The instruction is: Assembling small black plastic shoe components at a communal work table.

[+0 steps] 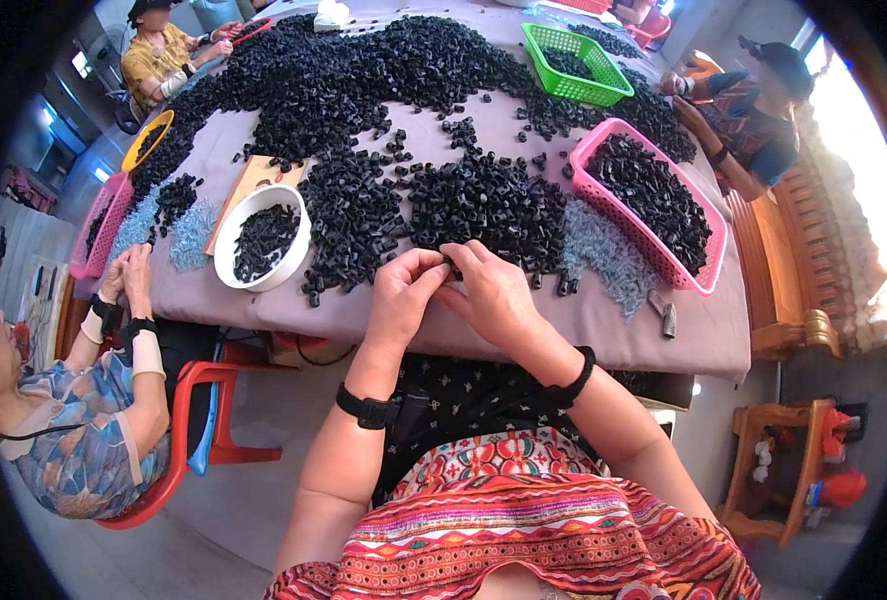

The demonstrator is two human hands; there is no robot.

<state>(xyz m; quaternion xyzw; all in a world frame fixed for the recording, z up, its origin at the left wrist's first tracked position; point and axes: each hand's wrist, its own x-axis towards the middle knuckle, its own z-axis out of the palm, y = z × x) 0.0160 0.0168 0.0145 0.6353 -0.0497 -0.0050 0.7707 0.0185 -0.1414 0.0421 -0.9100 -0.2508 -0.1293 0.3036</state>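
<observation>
My left hand (401,297) and my right hand (493,297) meet at the near edge of the table, fingertips pinched together around a small black plastic piece (449,266). Fingers cover most of it. Right beyond them lies a heap of short black tube-like plastic pieces (483,205). To the right of my hands is a patch of small clear bluish plastic pieces (608,255). A pink basket (708,287) full of black pieces stands behind that patch. On the left, a white bowl (260,279) holds thin black bits.
A large black pile (363,60) covers the far table. A green basket (583,92) stands at the back right, a wooden board (246,185) behind the bowl. Co-workers sit at the left (73,430), far left (158,55) and right (758,115). Two small grey objects (668,318) lie near the right edge.
</observation>
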